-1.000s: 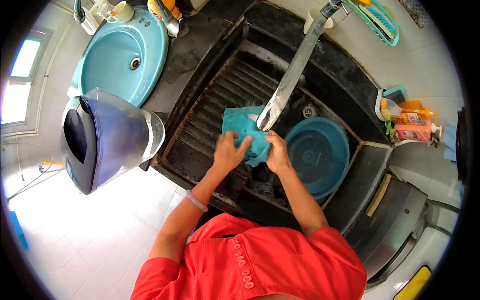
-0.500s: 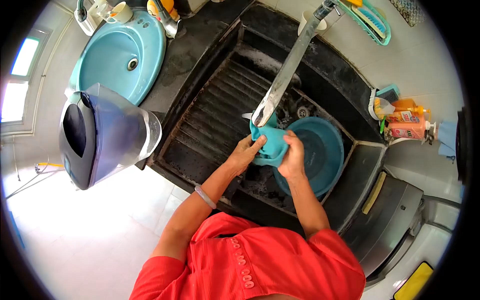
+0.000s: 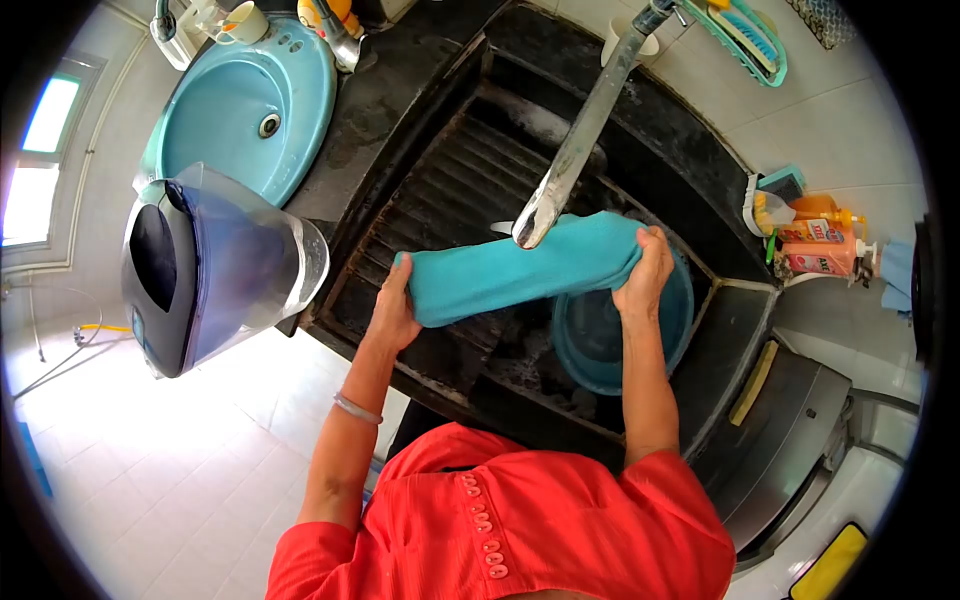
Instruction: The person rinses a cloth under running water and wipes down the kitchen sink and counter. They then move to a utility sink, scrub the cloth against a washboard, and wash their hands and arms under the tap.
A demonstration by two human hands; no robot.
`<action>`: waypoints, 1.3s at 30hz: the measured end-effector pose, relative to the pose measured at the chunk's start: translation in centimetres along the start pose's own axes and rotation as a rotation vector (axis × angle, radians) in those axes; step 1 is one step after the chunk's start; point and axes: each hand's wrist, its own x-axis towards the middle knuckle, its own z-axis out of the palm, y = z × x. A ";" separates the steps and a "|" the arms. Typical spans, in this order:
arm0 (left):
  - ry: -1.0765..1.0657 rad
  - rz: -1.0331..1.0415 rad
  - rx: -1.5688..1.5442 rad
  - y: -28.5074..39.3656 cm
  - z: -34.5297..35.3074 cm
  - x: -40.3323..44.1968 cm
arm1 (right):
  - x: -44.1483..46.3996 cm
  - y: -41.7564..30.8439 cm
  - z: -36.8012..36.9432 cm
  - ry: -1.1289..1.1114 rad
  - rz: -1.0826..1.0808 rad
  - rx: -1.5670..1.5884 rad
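Note:
A teal cloth is stretched in a long band between my two hands, above the black ridged sink. My left hand grips its left end, with the thumb on top. Its right end is held in my right hand, fingers wrapped round the edge. The metal faucet reaches down over the cloth, its spout tip overlapping the upper edge in view. Beneath the cloth's right part stands a blue basin, partly hidden by the cloth and my right forearm.
A light blue washbasin is at upper left, above a grey and clear plastic container. Soap bottles stand at the right wall. A green rack with brushes hangs at upper right.
The cloth was bunched between my hands close together. Now my hands are far apart, left hand moved left and right hand moved right and up, and the cloth is pulled out long.

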 end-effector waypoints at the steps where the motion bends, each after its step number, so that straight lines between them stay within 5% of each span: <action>1: -0.054 -0.035 0.028 0.7 0.2 -0.7 | 0.2 -0.3 0.3 0.019 -0.009 -0.008; 6: -0.039 0.086 -0.007 1.7 -1.2 -2.4 | 1.5 -2.0 0.7 0.104 -0.035 0.018; 9: -0.010 0.133 0.274 2.3 -7.4 -1.7 | 2.4 -4.1 0.3 0.127 -0.072 0.030; 12: 0.176 0.209 0.678 2.0 -6.2 -3.1 | 2.1 -6.4 1.0 0.082 -0.132 -0.063; 16: 0.104 0.678 1.403 1.1 -5.6 -2.3 | -0.2 -9.9 4.0 -0.040 -0.136 -0.046; 21: -0.295 0.714 1.310 -3.4 7.3 1.7 | -3.0 -8.8 5.7 -0.257 -0.165 -0.138; 22: -0.280 0.490 1.340 -4.7 9.4 3.3 | -3.0 -9.1 6.3 -0.212 -0.132 -0.137; 23: -0.345 0.575 1.459 -5.4 11.5 4.4 | -3.0 -9.6 7.0 -0.199 -0.148 -0.134; 25: -0.424 0.896 1.108 -7.3 14.3 7.2 | -3.2 -11.2 8.2 -0.167 -0.179 -0.126; 28: -0.541 0.750 0.949 -5.9 17.1 6.0 | -3.0 -13.4 8.9 -0.178 -0.270 -0.105; 30: -0.363 0.923 0.929 -6.1 16.1 5.2 | -1.6 -13.2 7.8 -0.230 -0.300 0.006; 33: -0.221 0.786 0.732 -5.4 9.7 5.3 | 2.5 -9.1 5.1 -0.344 -0.409 -0.118; 34: -0.141 0.754 0.743 -6.6 5.6 6.6 | 4.1 -6.9 4.1 -0.396 -0.323 -0.428; 37: 0.094 0.704 1.594 -5.7 -0.3 3.1 | 7.9 1.8 2.7 -0.537 0.000 -1.512; 39: 0.146 0.609 1.946 -4.5 -0.7 0.5 | 9.7 8.6 1.8 -0.366 0.059 -1.387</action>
